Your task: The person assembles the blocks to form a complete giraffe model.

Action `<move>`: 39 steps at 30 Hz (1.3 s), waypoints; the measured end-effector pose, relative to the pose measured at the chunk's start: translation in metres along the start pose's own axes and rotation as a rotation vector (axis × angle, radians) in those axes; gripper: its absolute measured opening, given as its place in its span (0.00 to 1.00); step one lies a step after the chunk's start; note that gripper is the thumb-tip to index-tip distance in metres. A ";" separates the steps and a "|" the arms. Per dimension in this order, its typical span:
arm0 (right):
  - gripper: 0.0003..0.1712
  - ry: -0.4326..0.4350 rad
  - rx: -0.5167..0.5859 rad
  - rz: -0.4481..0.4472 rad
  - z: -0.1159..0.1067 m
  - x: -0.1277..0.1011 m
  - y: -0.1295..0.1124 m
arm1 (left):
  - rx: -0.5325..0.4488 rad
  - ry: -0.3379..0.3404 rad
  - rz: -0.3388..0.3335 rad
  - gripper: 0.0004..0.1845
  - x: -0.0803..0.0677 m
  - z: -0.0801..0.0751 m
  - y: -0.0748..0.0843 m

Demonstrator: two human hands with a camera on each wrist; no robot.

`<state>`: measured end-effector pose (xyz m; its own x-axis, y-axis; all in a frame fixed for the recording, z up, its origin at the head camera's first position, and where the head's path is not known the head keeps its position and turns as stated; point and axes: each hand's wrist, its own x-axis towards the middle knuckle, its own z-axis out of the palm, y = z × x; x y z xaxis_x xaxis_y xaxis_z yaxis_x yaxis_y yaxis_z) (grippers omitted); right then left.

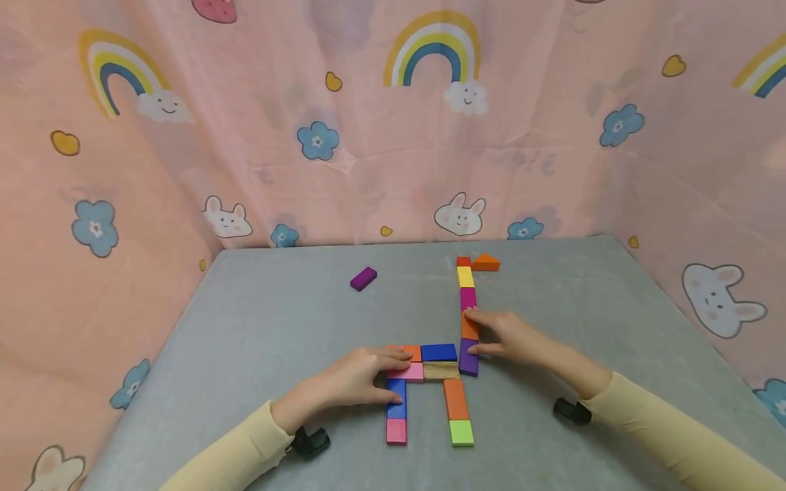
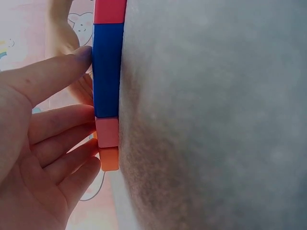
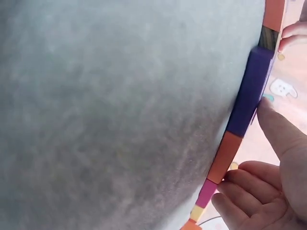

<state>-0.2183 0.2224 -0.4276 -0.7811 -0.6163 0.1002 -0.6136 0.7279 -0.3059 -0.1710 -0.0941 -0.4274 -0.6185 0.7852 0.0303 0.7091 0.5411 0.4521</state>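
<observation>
Flat coloured blocks lie joined in a figure on the grey table [image 1: 245,327]. My left hand [image 1: 393,376] presses straight fingers against the pink block [image 1: 410,372] and the small orange block [image 1: 413,352], thumb at the blue block [image 1: 396,397]. The left wrist view shows that hand [image 2: 72,110] touching the sides of the blue block [image 2: 107,67] and pink block [image 2: 107,132]. My right hand [image 1: 485,334] rests fingers on the orange block [image 1: 469,329] of the long column, thumb by the purple block [image 1: 469,361]. The right wrist view shows the right hand [image 3: 259,158] beside the purple block [image 3: 249,91].
A loose purple block [image 1: 364,278] lies apart at the back centre. An orange triangle [image 1: 486,262] sits at the column's far end beside a red block [image 1: 463,261]. An orange and green leg [image 1: 457,412] points toward me. Pink patterned cloth walls enclose the table.
</observation>
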 end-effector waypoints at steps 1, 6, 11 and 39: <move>0.40 -0.008 0.002 0.000 0.000 0.000 -0.001 | 0.001 0.000 0.000 0.31 0.000 0.000 0.000; 0.40 -0.019 0.027 0.009 -0.003 -0.002 -0.002 | 0.010 -0.004 0.010 0.31 0.002 -0.001 0.001; 0.40 -0.015 0.035 0.015 -0.004 -0.002 -0.002 | 0.043 -0.015 0.019 0.29 0.007 -0.006 0.001; 0.40 -0.033 0.045 0.043 -0.001 -0.001 -0.004 | -0.191 0.555 -0.609 0.30 0.067 -0.078 -0.125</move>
<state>-0.2149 0.2201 -0.4258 -0.8021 -0.5946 0.0548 -0.5729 0.7405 -0.3514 -0.3276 -0.1324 -0.4124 -0.9861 0.0838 0.1436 0.1594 0.7223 0.6730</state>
